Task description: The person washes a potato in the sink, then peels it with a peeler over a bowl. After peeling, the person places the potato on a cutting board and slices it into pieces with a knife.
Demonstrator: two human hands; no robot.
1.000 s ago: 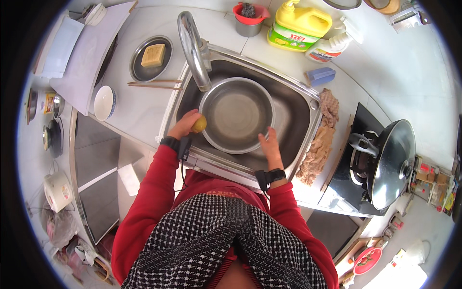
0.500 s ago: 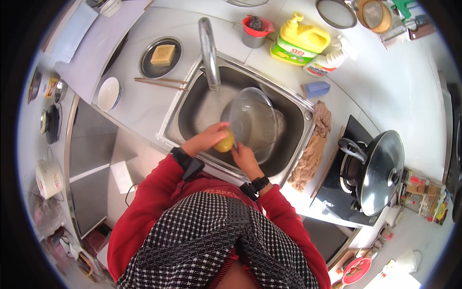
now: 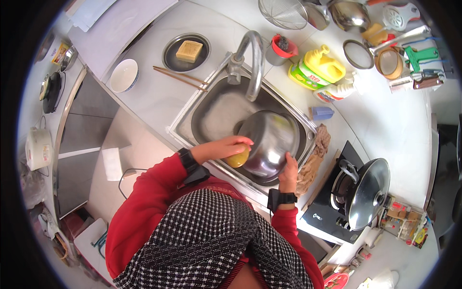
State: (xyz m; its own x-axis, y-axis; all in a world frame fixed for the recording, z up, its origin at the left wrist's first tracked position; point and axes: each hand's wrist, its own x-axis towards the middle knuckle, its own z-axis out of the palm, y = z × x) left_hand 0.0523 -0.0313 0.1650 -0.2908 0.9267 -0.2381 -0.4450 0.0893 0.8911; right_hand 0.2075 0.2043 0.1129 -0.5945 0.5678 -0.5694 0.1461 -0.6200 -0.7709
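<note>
A: What is at the left?

B: In the upper left of the frame, a white bowl (image 3: 124,75) sits on a pale bench (image 3: 144,111). To its right lie two chopsticks (image 3: 180,78), and just above them a round metal dish (image 3: 167,60) holds a tan block (image 3: 189,51).

A: And the middle?

B: A steel sink (image 3: 216,111) under a curved tap (image 3: 255,62). At its near edge, the left hand (image 3: 224,147) has its fingers curled over a yellow round object (image 3: 237,158), closed around it, just left of a metal basin (image 3: 272,139).

A: How does the basin sit?

B: Tilted, in the sink's right half, its shiny outer side showing. The right hand (image 3: 289,174) grasps its lower right edge, thumb uppermost; the other fingers are mostly hidden, so I cannot tell how far they bend.

A: Further right?

B: A crumpled brown cloth (image 3: 310,166) beside the sink, a yellow jug (image 3: 320,67) and a blue block (image 3: 321,113) above it, then a lidded pan (image 3: 370,192) at centre right.
</note>
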